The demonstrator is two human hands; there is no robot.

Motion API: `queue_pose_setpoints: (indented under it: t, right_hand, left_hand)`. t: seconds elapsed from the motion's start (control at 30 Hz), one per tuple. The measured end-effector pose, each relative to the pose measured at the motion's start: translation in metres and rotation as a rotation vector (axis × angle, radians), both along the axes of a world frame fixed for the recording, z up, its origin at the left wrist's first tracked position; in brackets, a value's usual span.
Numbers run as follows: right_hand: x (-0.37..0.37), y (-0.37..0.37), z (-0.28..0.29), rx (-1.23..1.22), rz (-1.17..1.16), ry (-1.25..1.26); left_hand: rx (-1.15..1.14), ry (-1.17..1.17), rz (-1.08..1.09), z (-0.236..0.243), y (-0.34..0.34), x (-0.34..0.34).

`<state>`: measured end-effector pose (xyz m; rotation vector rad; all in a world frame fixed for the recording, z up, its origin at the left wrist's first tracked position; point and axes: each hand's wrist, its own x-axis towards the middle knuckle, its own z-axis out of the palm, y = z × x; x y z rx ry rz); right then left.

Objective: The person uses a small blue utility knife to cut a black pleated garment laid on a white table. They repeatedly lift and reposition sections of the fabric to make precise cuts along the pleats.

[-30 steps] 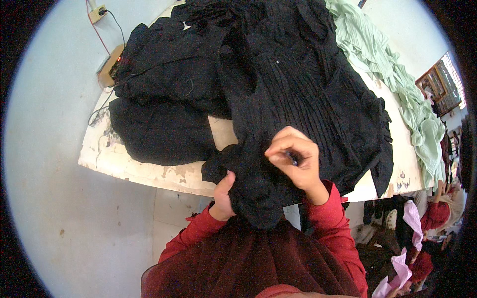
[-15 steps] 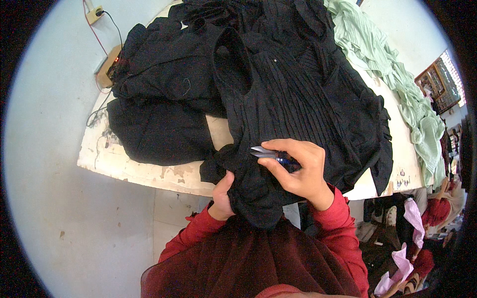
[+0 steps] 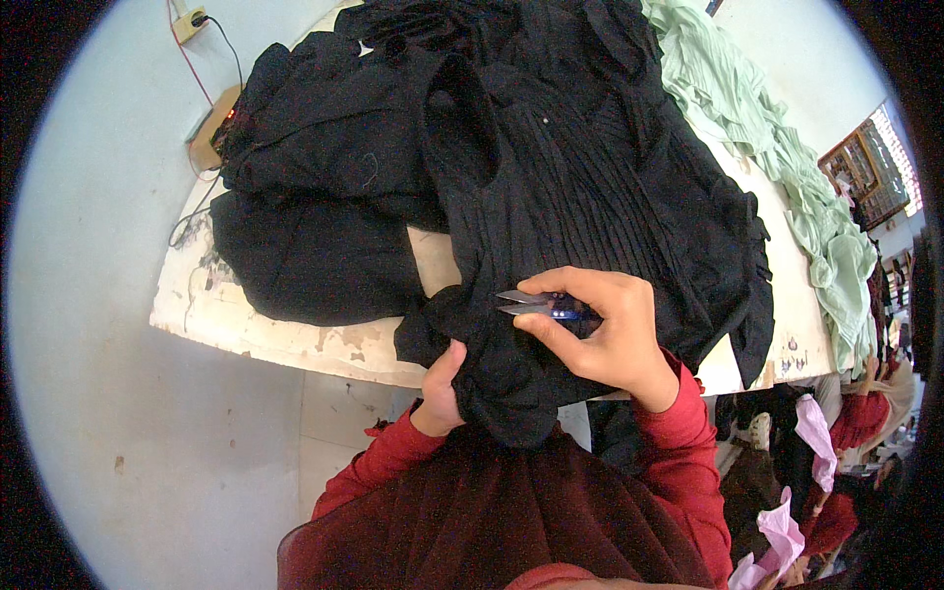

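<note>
Along the left side runs bare pale floor [image 3: 108,324], wide and open, up to the worn near-left corner of the table [image 3: 246,329], whose chipped white edge curves toward the person. At the far left a wall socket [image 3: 187,25] feeds a thin cord down to a small tan box [image 3: 205,146] perched at the table's left edge. Just right of it, a heap of black clothes [image 3: 315,206] spreads across the table and comes close to the near edge, leaving only a narrow strip of bare top showing.

Below the near edge, the left hand [image 3: 440,388] pinches a bunched fold of the black pleated garment [image 3: 590,197], thumb up, grip closed on the cloth where it spills over the edge toward the person's lap. The garment lies lengthwise across the middle of the table, its neckline far and its hem hanging off the near side.

To the right, the right hand [image 3: 605,334] rests on the garment at the near edge, fingers wrapped narrowly around small thread snips [image 3: 536,303], the metal tips pointing left toward the held fold, close to it.

Farther right, the table's near-right corner shows bare, and a long pale green cloth [image 3: 787,147] trails along the far-right edge. Beyond that the floor is crowded with pink and red fabric scraps [image 3: 816,433], little free room.
</note>
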<state>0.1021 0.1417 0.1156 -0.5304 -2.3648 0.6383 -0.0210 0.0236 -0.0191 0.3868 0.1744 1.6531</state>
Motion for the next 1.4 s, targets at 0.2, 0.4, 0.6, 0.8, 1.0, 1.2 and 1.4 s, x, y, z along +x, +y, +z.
queue_pose_setpoints:
  t: [0.2,0.4,0.6,0.8,1.0,1.2,1.4]
  right_hand:
    - [-0.001,-0.001,-0.003,0.024,0.030,-0.020]
    - [-0.005,0.022,-0.015,-0.176,0.014,0.183]
    - [-0.034,0.105,-0.087,-0.016,-0.595,-0.066]
    - [-0.041,0.129,-0.124,-0.199,-0.582,-0.112]
    - [-0.070,0.138,-0.117,-0.082,-0.797,-0.174]
    - [-0.079,0.154,-0.093,0.166,-0.733,0.257]
    - [-0.030,0.196,0.045,0.286,-0.790,0.637]
  left_hand:
    - [0.049,-0.041,-0.012,-0.002,0.000,-0.001]
    - [-0.084,0.081,0.054,-0.003,-0.004,-0.002]
    - [-0.200,0.203,0.337,-0.005,-0.001,-0.034]
    - [-0.482,0.381,0.579,0.038,0.012,-0.075]
    - [-0.376,0.543,0.667,0.059,0.016,-0.108]
    - [-0.404,0.741,0.958,0.049,0.018,-0.148]
    - [-0.322,1.057,1.354,0.170,-0.008,-0.129]
